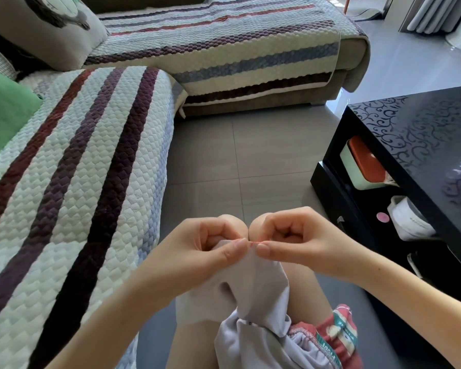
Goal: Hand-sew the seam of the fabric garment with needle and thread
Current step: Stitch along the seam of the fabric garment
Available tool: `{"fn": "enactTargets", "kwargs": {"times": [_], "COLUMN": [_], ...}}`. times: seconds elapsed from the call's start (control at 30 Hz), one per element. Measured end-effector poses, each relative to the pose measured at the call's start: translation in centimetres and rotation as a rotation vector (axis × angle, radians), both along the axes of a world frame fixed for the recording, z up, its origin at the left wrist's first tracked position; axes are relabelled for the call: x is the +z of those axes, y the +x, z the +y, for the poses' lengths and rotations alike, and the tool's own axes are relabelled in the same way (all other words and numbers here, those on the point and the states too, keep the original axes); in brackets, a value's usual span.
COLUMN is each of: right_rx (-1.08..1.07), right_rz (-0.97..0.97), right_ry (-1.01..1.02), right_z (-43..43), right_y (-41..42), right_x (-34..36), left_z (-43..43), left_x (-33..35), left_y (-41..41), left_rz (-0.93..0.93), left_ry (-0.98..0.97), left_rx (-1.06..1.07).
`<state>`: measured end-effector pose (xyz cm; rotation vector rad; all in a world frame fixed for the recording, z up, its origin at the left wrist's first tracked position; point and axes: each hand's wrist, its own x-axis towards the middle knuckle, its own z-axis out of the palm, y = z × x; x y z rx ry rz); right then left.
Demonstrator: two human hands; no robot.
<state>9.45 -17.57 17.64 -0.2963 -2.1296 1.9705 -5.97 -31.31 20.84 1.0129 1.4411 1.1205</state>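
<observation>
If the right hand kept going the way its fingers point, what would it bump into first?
Probably the left hand, which pinches the grey fabric right opposite. The right hand pinches a short red thread that spans the tiny gap between them. Depth is hard to judge here.

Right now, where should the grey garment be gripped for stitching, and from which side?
Probably the raised top fold of the grey garment, just left of the red thread; come from the left, like the left hand, since the rest hangs limp.
</observation>
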Motion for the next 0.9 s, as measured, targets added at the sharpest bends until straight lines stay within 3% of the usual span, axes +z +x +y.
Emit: {"fn": "enactTargets", "kwargs": {"times": [0.13, 0.23, 0.4, 0.47, 0.53, 0.77, 0.83, 0.9], "right_rx": [-0.006, -0.029, -0.224, -0.24, -0.256, -0.303, -0.292, -0.309], "right_rz": [0.01, 0.013, 0.166, 0.219, 0.245, 0.204, 0.214, 0.211], "right_ry": [0.015, 0.103, 0.791, 0.941, 0.96, 0.969, 1.021, 1.061], "right_z": [0.2, 0.1, -0.5, -0.7, -0.5, -0.4, -0.6, -0.7], "right_y": [1.3, 2.0, 2.2, 2.2, 2.1, 2.6, 2.4, 2.3], "right_x": [0.8, 1.0, 1.0, 0.8, 0.7, 0.1, 0.1, -0.4], "left_z": [-0.4, -0.4, 0.0, 0.3, 0.5, 0.4, 0.4, 0.5], "left_x": [-0.2, -0.5, -1.5, -2.0, -2.2, -2.1, -2.0, -2.2], "left_y": [-0.7, -1.1, -0.8, -0.7, -0.8, -1.9, -1.9, -1.8], "left_rz": [0.08, 0.293, 0.823, 0.95, 0.923, 0.245, 0.258, 0.405], "left_ry": [0.02, 0.107, 0.371, 0.426, 0.428, 0.173, 0.183, 0.238], "left_rx": [0.036, 0.022, 0.149, 0.163, 0.136, -0.051, -0.053, -0.025]}}
